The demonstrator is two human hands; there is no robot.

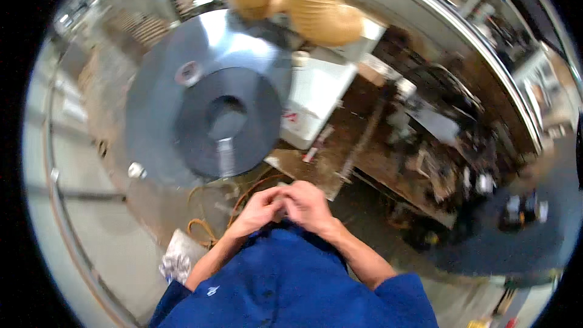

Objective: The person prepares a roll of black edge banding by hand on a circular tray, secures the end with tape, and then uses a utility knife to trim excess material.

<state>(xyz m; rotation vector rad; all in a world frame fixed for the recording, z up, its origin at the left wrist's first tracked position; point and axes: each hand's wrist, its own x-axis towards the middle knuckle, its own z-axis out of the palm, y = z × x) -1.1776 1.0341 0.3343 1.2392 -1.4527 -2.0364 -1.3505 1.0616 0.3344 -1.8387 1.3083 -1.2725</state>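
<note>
My left hand (257,211) and my right hand (308,206) meet close in front of my blue shirt. Fingers of both hands are curled and pressed together around one spot. Whatever lies between them is hidden and blurred, so I cannot make it out. Just beyond the hands are the front edge of a brown, worn workbench (325,176) and a large round grey disc table (152,127). A smaller dark ring-shaped disc (255,140) with a central hole lies on that table.
Rolls of tape (189,73) and a small white roll (137,170) sit on the disc table. Yellow ribbed hoses (322,6) hang at the back beside a white machine housing (319,88). Orange cable (200,226) loops on the floor. Cluttered parts (437,176) cover the right bench, near a dark round table (486,249).
</note>
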